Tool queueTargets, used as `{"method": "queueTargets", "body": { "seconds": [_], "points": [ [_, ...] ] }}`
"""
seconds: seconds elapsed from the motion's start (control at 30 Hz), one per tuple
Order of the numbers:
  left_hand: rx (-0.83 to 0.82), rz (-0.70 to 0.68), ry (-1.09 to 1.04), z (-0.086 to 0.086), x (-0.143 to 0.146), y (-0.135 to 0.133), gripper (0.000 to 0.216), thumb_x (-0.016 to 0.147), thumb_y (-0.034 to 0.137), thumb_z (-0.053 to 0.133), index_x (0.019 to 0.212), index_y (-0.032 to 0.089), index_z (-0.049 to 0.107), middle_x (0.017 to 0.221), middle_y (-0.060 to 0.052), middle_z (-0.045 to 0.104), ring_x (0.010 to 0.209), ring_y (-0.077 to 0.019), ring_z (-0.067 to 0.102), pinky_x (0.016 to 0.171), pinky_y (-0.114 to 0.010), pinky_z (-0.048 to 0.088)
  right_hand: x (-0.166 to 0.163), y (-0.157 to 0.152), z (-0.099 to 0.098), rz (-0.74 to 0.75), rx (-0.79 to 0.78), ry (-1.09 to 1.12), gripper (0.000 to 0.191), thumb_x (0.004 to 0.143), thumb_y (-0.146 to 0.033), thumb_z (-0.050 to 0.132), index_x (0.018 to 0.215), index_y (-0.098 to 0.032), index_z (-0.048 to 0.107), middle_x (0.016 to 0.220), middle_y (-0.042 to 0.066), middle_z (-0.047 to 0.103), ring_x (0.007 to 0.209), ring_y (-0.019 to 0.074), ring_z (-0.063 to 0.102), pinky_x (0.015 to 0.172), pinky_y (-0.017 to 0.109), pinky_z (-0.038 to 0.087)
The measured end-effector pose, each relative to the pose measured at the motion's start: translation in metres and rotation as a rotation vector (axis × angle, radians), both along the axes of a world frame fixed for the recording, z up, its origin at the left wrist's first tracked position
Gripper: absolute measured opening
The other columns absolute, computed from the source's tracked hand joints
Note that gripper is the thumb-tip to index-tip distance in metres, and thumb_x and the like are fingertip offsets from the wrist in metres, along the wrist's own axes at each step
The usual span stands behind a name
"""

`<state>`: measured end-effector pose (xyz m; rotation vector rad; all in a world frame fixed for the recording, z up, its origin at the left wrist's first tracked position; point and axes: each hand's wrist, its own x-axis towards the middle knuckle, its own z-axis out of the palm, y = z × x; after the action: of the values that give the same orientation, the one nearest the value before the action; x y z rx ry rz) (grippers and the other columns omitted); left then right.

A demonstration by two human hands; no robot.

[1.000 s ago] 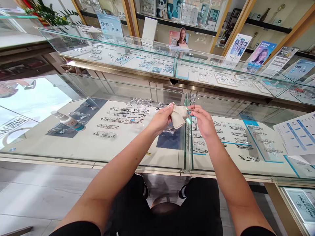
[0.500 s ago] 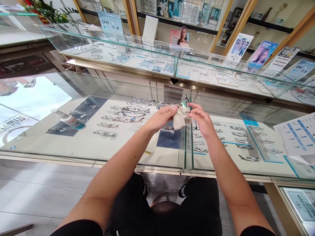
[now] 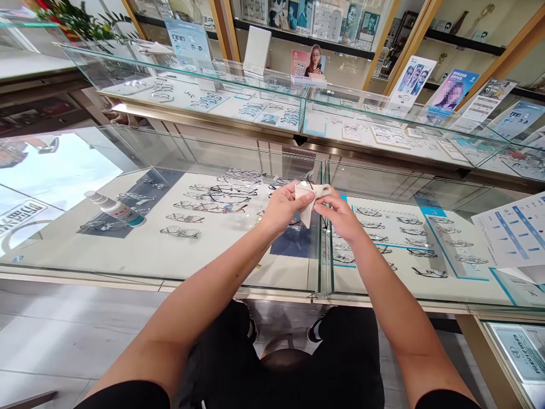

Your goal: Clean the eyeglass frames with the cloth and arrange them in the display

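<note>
Above the glass counter, my left hand [image 3: 280, 210] is closed on a cream cleaning cloth [image 3: 305, 196], with the thumb pressing on it. My right hand [image 3: 338, 213] pinches a pair of eyeglasses [image 3: 310, 183] right beside it. The cloth covers most of the frame, so only a dark thin part shows above it. Both hands nearly touch at the cloth. A white spray bottle [image 3: 117, 209] stands on the counter to the left of my hands.
Beneath the glass counter top [image 3: 230, 255] lie several rows of eyeglasses. A printed price sheet [image 3: 511, 233] stands at the right. Across from me runs a second glass display case [image 3: 238, 85] with advertising cards on it.
The cloth has been folded over the eyeglasses, whose lenses showed before. My left hand has moved slightly right and turned, and both hands are closer together.
</note>
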<state>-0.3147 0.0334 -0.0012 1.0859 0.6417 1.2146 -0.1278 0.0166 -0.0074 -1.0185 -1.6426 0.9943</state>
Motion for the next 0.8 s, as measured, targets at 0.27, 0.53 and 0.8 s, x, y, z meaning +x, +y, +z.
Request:
{"method": "queueTargets", "body": {
  "seconds": [0.27,0.53,0.8],
  "points": [
    [-0.011,-0.015,-0.015,0.001,-0.002,0.006,0.057,0.082,0.074,0.085,0.083,0.019,0.069,0.066,0.000,0.066,0.061,-0.0136,0.059,0.062,-0.028,0.049,-0.006,-0.002,-0.003,0.005,0.003,0.039,0.028,0.091,-0.058,0.080,0.089,-0.030,0.082,0.142,0.005,0.067,0.146,0.0315,0.053,0.131,0.051,0.032],
    [-0.092,-0.003,-0.136,0.011,-0.017,0.015,0.043,0.092,0.054,0.085,0.111,0.016,0.078,0.105,-0.011,0.083,0.104,-0.0227,0.078,0.094,-0.032,0.061,0.022,0.008,0.014,-0.139,-0.026,0.385,0.022,0.089,-0.046,0.075,0.080,-0.026,0.073,0.143,0.006,0.071,0.148,0.0305,0.055,0.120,0.048,0.047],
    [-0.247,-0.274,-0.169,-0.012,0.018,-0.014,0.036,0.091,0.034,0.084,0.120,0.014,0.080,0.120,-0.015,0.082,0.114,-0.0269,0.077,0.104,-0.038,0.059,0.056,0.008,0.036,-0.381,0.138,0.413,0.018,0.087,-0.045,0.072,0.082,-0.028,0.067,0.138,0.004,0.073,0.134,0.0265,0.062,0.109,0.043,0.053]
  ]
}}
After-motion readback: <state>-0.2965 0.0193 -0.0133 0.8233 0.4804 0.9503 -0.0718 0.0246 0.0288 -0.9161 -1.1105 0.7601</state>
